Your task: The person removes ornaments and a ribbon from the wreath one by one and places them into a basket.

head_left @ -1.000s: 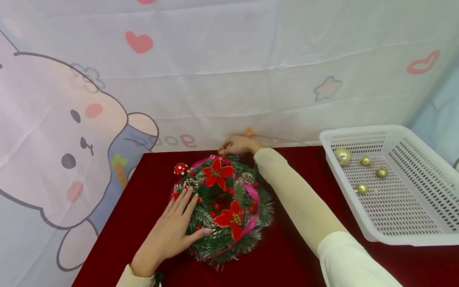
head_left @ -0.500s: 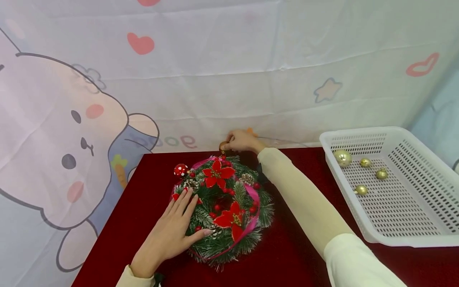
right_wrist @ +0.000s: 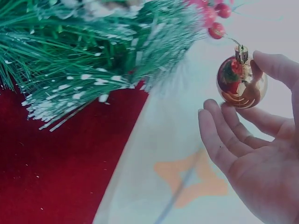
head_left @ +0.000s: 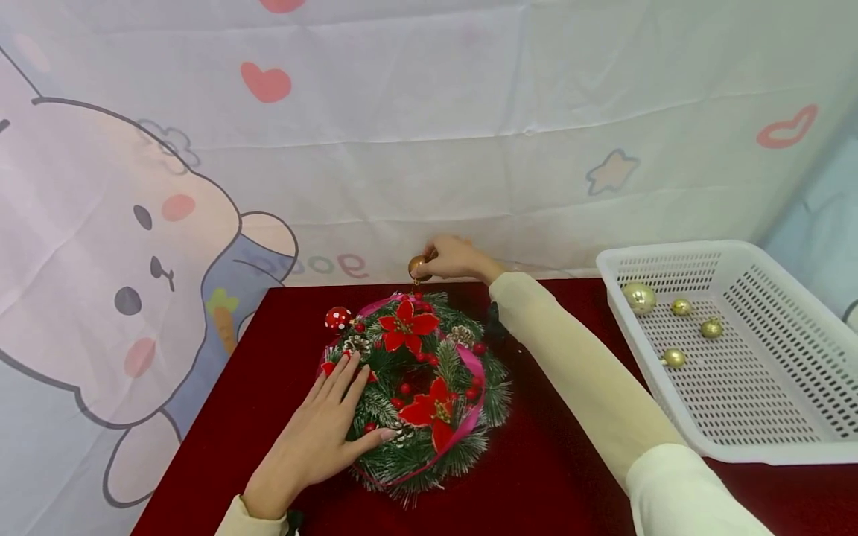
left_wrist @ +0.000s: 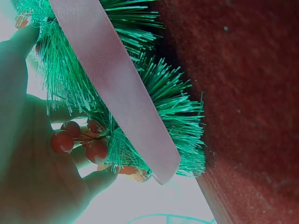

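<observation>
A green wreath (head_left: 385, 455) with red poinsettias, pine cones, berries and a pink ribbon (head_left: 473, 417) lies on the red cloth. My left hand (head_left: 318, 428) rests flat on its left side, fingers spread. In the left wrist view the palm is beside red berries (left_wrist: 62, 142) and green needles. Behind the wreath's far edge, my right hand (head_left: 456, 258) pinches a shiny gold bauble (right_wrist: 241, 83) between thumb and fingers. The bauble's cap points toward the wreath, with a thin loop reaching the berries. A red bauble with white dots (head_left: 338, 318) sits at the wreath's upper left.
On the right stands a white plastic basket (head_left: 697, 439) holding several gold baubles, the largest bauble (head_left: 640, 298) near its left wall. A printed cloth backdrop (head_left: 429, 164) rises right behind the table's far edge. The red tablecloth (head_left: 536, 461) spreads around the wreath.
My right hand has lifted slightly and drawn the gold bauble up and away from the wreath's far edge, so more of it shows. My left hand has stayed in place.
</observation>
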A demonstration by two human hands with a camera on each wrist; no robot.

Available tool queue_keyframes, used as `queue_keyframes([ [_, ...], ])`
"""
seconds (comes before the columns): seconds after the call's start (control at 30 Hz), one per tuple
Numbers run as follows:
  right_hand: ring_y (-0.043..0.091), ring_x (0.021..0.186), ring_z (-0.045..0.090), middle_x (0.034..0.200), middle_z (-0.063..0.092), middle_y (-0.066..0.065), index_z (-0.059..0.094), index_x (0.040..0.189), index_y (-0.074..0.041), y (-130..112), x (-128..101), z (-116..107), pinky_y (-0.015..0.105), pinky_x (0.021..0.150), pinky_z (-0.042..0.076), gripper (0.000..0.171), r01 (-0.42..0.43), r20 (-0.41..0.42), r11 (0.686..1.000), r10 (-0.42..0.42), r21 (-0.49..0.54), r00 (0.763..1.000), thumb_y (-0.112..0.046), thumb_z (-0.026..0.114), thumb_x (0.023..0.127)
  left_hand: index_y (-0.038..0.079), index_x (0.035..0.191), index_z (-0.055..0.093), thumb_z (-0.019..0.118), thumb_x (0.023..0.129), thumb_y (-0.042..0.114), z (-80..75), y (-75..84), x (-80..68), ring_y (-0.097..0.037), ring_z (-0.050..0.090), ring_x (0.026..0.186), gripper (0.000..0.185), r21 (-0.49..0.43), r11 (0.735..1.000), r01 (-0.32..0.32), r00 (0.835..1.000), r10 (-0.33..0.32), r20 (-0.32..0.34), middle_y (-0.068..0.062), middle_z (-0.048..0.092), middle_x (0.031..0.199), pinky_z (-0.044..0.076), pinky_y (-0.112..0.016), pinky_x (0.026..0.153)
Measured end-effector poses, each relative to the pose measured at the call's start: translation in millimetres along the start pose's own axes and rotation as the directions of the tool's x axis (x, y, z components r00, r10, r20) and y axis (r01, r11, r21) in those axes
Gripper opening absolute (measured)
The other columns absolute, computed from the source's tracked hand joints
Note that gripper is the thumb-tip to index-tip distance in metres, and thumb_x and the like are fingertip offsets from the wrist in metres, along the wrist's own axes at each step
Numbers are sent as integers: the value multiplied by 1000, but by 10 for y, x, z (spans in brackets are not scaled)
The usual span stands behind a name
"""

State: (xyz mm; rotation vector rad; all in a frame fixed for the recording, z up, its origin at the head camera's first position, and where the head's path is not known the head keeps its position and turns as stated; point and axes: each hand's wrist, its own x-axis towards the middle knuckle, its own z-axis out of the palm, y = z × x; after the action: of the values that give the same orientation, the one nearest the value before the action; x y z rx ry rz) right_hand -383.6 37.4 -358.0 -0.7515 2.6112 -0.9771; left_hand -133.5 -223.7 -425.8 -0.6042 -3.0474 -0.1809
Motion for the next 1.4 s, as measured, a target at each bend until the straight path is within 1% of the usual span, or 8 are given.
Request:
queue_keyframes([
  [0.13, 35, 101, 73, 116, 72, 15, 68, 120, -3, -73, -65, -62, 31, 80, 59, 39, 37, 6, 999, -37, 3, 999, -35, 73, 97, 6, 165, 34, 52, 94, 80, 8, -5, 13, -36, 16, 166, 104, -1, 1000, -3, 1000, 3, -2, -16, 18, 177, 23, -63, 131],
  [0.33, 20, 85, 59, 105, 74, 11, 70, 108, -5, -151, -119, -148, 30, 77, 49, 29, 97, -17, 995, -97, -22, 995, -31, 75, 96, 6, 165, 34, 53, 94, 80, 19, -3, 39, -36, 19, 165, 104, 4, 1000, -12, 1000, 12, -16, -17, 19, 177, 26, -64, 130],
  [0.5, 25, 103, 68, 118, 74, 15, 67, 127, -3, -208, -220, -245, 36, 89, 56, 41, 116, -10, 993, -117, -21, 993, -31, 73, 97, 6, 164, 35, 53, 94, 80, 31, 2, 62, -38, 20, 164, 104, 9, 1000, -19, 1000, 20, -19, -19, 20, 176, 27, -65, 129],
  [0.67, 30, 121, 70, 131, 73, 17, 60, 149, -13, -228, -351, -365, 42, 94, 57, 52, 145, -1, 989, -145, 27, 989, -29, 70, 101, 6, 164, 36, 52, 94, 80, 39, -3, 77, -39, 21, 164, 104, 6, 1000, -18, 1000, 18, -17, -19, 20, 176, 28, -65, 128],
  [0.8, 27, 121, 71, 129, 75, 13, 64, 145, -16, -223, -480, -456, 39, 91, 57, 46, 159, -22, 985, -158, 63, 987, -27, 71, 100, 6, 164, 36, 52, 94, 80, 46, -7, 87, -38, 19, 164, 103, -5, 1000, -17, 1000, 17, -10, -18, 19, 176, 26, -65, 129],
  [1.03, 23, 94, 76, 117, 76, 13, 64, 135, -13, -230, -779, -621, 34, 83, 62, 40, 173, -52, 976, -167, 133, 985, -24, 74, 98, 5, 164, 37, 52, 94, 79, 50, -4, 108, -38, 19, 164, 102, -25, 1000, -14, 1000, 14, 0, -18, 18, 176, 26, -65, 129],
  [1.23, 27, 106, 76, 122, 68, 15, 60, 128, -7, -197, -1022, -765, 33, 86, 64, 37, 161, -96, 967, -144, 196, 985, -20, 75, 97, 5, 163, 38, 52, 95, 79, 30, -31, 124, -41, 21, 163, 102, -27, 1000, -16, 1000, 16, -8, -20, 20, 176, 27, -67, 128],
  [1.4, 32, 112, 75, 128, 63, 17, 56, 134, -5, -123, -1202, -868, 37, 87, 65, 45, 123, -110, 958, -97, 260, 989, -21, 76, 97, 4, 162, 39, 55, 95, 76, 49, -53, 136, -40, 21, 164, 100, -25, 999, -22, 1000, 22, -12, -20, 21, 175, 25, -66, 129],
])
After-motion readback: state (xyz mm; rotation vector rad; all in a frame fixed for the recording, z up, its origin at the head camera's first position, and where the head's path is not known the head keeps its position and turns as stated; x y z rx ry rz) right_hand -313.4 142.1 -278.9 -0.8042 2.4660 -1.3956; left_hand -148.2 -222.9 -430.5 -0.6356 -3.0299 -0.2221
